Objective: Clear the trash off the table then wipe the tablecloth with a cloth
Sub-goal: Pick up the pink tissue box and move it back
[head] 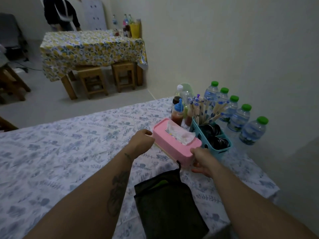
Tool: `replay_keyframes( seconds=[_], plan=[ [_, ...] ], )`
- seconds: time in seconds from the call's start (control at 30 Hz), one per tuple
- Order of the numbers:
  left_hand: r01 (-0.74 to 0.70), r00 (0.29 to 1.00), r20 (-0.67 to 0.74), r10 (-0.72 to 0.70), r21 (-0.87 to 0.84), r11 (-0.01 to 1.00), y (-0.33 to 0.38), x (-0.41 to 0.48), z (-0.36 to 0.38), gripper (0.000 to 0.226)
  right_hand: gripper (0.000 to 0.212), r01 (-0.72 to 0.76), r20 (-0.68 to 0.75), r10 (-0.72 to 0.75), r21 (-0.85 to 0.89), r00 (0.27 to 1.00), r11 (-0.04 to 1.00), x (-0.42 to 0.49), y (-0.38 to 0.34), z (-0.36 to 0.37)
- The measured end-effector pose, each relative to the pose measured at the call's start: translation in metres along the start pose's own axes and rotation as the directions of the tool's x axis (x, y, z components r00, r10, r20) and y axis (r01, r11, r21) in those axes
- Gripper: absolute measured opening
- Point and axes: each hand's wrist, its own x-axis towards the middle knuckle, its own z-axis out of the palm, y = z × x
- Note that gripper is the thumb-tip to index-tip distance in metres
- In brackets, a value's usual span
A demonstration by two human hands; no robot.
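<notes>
A pink tissue box point(174, 144) with a white tissue sticking out of its top sits on the white tablecloth with blue leaf print point(69, 144). My left hand point(142, 138) grips the box's far left end. My right hand point(202, 160) holds its near right corner. A dark folded cloth point(165, 202) with a bit of green showing lies on the tablecloth just in front of me, below the box.
A teal caddy point(222, 150) with chopsticks and dark lids stands right of the box, with sauce bottles point(177, 112) behind. Several green-capped water bottles point(240, 116) line the wall. Farther off stand a lemon-print table point(91, 47), wooden stools and a person point(60, 12).
</notes>
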Motion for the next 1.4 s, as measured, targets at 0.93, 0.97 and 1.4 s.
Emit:
replay_keyframes(
  seconds=[0.93,0.97,1.4],
  plan=[
    [0.088,0.979,-0.160,-0.126,-0.226,0.970,0.000,0.018,-0.024,0.064,0.076,0.259,0.000,-0.274,-0.328,0.962,0.908,0.019,-0.023,0.050],
    [0.086,0.973,-0.186,-0.134,-0.244,0.966,-0.002,0.011,-0.032,0.064,0.078,0.287,0.022,-0.297,-0.334,0.955,0.898,0.018,-0.029,0.056],
    [0.056,0.846,-0.464,-0.263,-0.413,0.909,-0.072,-0.079,-0.153,0.051,0.081,0.571,0.424,-0.413,-0.371,0.806,0.732,-0.028,-0.080,0.184]
  ],
)
